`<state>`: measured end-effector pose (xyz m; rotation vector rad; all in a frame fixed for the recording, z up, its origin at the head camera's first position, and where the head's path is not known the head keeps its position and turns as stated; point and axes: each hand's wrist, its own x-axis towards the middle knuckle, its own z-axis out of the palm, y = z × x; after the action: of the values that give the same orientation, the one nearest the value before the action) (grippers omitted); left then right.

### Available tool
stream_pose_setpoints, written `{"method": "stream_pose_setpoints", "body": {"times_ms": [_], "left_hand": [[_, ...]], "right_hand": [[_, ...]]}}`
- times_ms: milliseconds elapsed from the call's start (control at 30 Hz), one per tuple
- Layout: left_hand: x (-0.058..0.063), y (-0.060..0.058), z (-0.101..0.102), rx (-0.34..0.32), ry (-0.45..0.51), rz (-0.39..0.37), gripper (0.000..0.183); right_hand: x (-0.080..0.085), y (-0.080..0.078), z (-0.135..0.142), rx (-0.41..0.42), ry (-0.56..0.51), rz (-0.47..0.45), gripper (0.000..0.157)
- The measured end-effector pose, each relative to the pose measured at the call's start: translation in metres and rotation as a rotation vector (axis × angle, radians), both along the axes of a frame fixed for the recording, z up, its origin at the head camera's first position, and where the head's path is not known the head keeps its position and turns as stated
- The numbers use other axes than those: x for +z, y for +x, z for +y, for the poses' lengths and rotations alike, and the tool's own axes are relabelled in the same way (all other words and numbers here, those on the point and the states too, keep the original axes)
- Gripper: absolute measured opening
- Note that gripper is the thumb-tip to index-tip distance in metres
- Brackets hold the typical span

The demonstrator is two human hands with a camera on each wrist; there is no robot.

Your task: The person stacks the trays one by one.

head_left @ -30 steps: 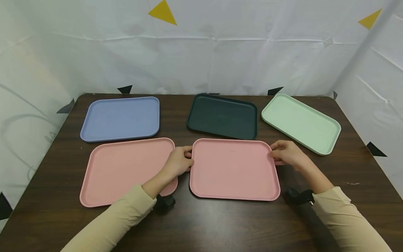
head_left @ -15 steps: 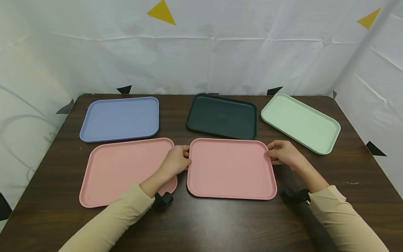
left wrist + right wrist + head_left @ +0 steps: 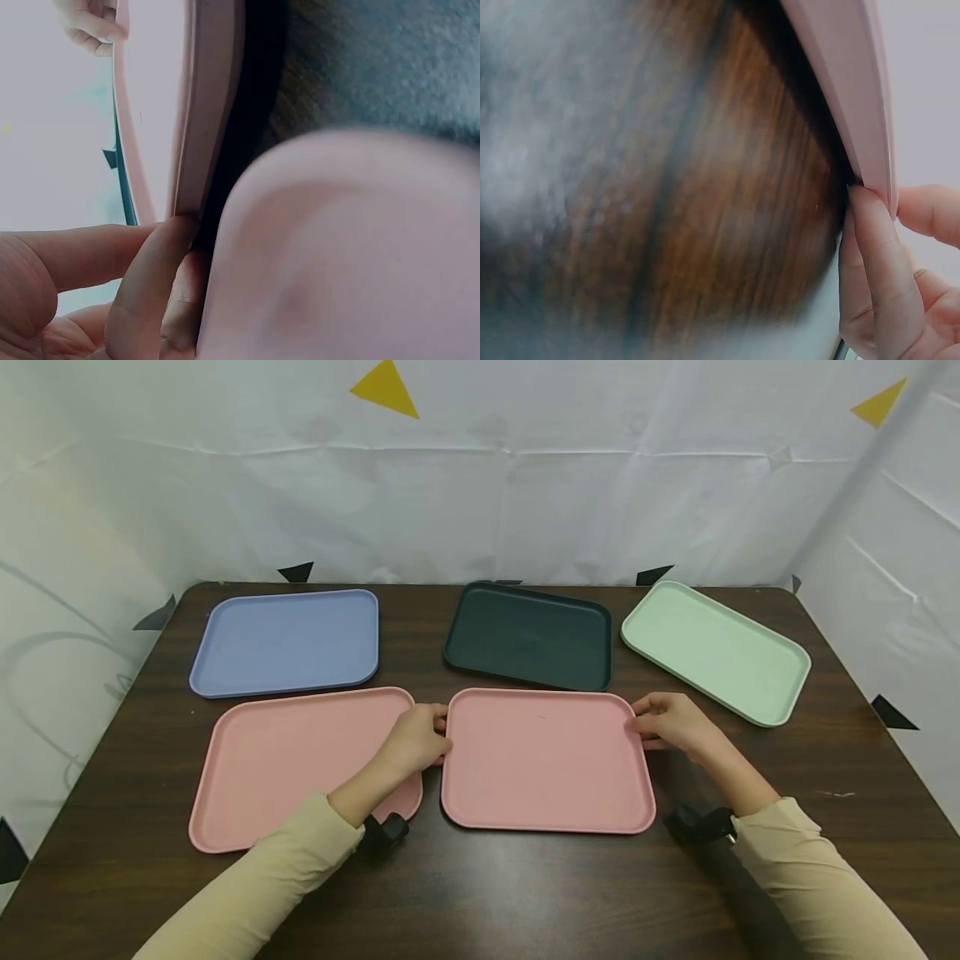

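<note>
Both hands are at the short sides of a pink tray [image 3: 547, 760] in the middle of the table. My left hand [image 3: 414, 739] pinches its left rim, and in the left wrist view the fingers [image 3: 150, 289] meet the tray's side wall. On the opposite side, my right hand [image 3: 675, 725] pinches the right rim; the right wrist view has fingers [image 3: 885, 262] under the edge and the thumb on the other side of the rim. A second pink tray [image 3: 300, 768] lies to the left, partly hidden beneath my left hand and forearm.
Along the back of the dark wooden table [image 3: 480, 902] lie a blue tray [image 3: 288, 643], a dark green tray [image 3: 529, 637] and a slanted light green tray [image 3: 716, 652]. White sheeting [image 3: 465, 510] stands behind the table and along both sides.
The middle pink tray has slid slightly left, toward the other pink tray, with both hands moving along with it. The other trays have stayed in place.
</note>
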<state>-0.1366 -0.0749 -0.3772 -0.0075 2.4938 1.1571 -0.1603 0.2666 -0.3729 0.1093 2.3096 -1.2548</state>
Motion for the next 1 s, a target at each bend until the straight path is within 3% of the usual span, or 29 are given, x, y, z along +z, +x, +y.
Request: {"method": "stream_pose_setpoints", "body": {"times_ms": [667, 900, 1000], "left_hand": [[0.006, -0.001, -0.002, -0.026, 0.003, -0.056, 0.061], [0.012, -0.003, -0.006, -0.082, -0.104, 0.018, 0.058], [0.016, -0.006, -0.009, -0.074, -0.100, 0.023, 0.057]], "right_hand": [[-0.002, -0.001, 0.000, 0.017, 0.019, -0.004, 0.048], [0.001, 0.001, 0.001, 0.012, 0.012, 0.010, 0.048], [0.003, 0.000, 0.002, 0.006, 0.017, 0.022, 0.048]]}}
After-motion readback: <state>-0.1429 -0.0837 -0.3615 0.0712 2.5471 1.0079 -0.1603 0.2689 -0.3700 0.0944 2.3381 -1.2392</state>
